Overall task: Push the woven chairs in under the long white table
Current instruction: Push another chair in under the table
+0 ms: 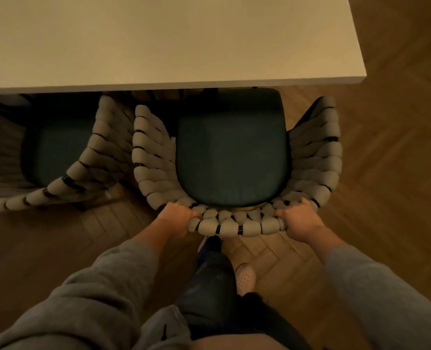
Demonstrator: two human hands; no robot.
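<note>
A woven chair with thick beige rope weave and a dark green seat cushion stands right below me, its front edge just at the edge of the long white table. My left hand grips the curved backrest rim on its left side. My right hand grips the same rim on its right. A second woven chair stands to the left, partly under the table, close beside the first.
Herringbone wood floor spreads around, with open floor to the right past the table's corner. My legs and a light perforated shoe are directly behind the chair.
</note>
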